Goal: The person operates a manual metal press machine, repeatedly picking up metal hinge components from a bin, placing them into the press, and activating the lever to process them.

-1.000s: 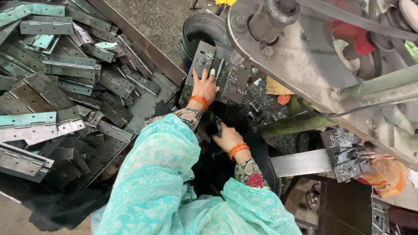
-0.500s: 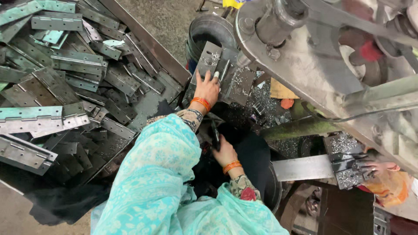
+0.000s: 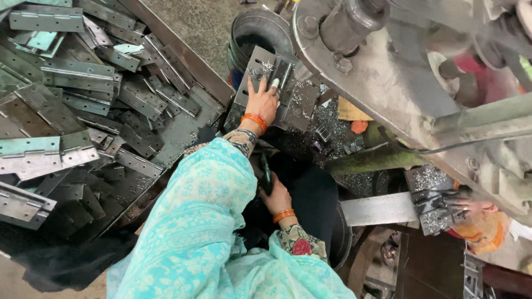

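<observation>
Hinge plate (image 3: 265, 69), grey steel, lying flat on the machine bed (image 3: 299, 105) at its far left corner, just beside the rim of a dark bucket (image 3: 260, 30). Pinned there under the left hand (image 3: 262, 102), palm down, fingers (image 3: 272, 84) spread and pressed flat on the metal, probably to keep the piece square and steady against the tooling rather than to lift it. Orange bangle at the wrist, patterned cuff behind it.

Held low and close to the body, the right hand (image 3: 277, 198), curled around a slim dark tool (image 3: 266, 173) that points up toward the bed; fingers closed on its lower end, exact grip hidden by the hand itself. Seemingly kept ready in the lap, out of the way of the pressed plate.

Scattered over the bed's near edge, bright metal shavings (image 3: 327, 119), the sort left by drilling or punching. Overhead at the right, a heavy grey machine arm (image 3: 388, 72) with bolts, leaning across the bed.

Heaped in a shallow tray (image 3: 188, 119) on the left, many more hinges (image 3: 83, 99), some with pale green film, within easy reach of the left arm. At the lower right, another person's hand (image 3: 471, 206) beside a toothed metal block (image 3: 435, 199).
</observation>
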